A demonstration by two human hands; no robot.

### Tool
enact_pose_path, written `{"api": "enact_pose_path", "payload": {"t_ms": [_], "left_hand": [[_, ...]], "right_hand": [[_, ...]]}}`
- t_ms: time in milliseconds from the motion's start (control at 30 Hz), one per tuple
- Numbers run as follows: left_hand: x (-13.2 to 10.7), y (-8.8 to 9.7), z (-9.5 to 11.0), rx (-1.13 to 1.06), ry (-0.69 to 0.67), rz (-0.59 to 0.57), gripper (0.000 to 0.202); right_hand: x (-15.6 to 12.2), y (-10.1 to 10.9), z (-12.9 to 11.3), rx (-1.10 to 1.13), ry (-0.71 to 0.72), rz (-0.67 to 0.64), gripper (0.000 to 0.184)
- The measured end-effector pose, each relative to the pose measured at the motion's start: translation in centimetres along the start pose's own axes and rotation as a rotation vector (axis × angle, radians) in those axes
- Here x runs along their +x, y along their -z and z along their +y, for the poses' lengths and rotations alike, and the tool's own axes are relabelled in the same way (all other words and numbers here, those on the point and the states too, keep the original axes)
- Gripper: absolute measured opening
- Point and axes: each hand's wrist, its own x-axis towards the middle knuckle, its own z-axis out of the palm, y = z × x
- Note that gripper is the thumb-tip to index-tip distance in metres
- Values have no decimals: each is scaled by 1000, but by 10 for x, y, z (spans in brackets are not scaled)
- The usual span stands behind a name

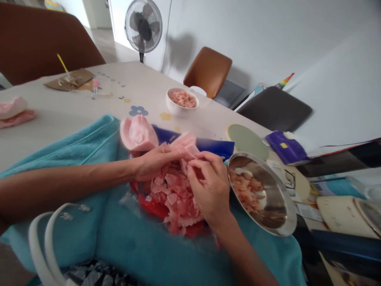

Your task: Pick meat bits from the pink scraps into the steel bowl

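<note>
Both my hands meet over a heap of pink peel pieces lying on a red sheet upon a teal towel. My left hand grips a pale pink fruit piece from the left, fingers curled. My right hand pinches the same piece from the right. A larger pink rind chunk lies just beyond my left hand. To the right of my right hand stands a steel bowl with pink flesh in it.
A white bowl of pink pieces stands farther back on the table. Pink rinds lie at the far left, cardboard behind. Brown chairs, a fan, a green disc, a purple packet and papers crowd the right.
</note>
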Motion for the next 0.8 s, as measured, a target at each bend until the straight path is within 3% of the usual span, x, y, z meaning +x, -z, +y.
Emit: {"api": "enact_pose_path", "payload": {"t_ms": [200,333,467,600,800], "left_hand": [[-2,-5,2,18,-4,51,29],[-3,-8,2,34,-26,9,28],[-3,-6,2,25,-13,-23,30],[-1,1,6,-47,71,-28,29],[0,7,12,-153,122,-46,14]], "right_hand": [[-1,1,-2,-135,111,19,14],[0,-1,-3,-230,217,53,16],[6,3,4,-183,175,131,15],[16,34,9,-166,50,264,13],[15,92,18,-413,-49,525,10]]}}
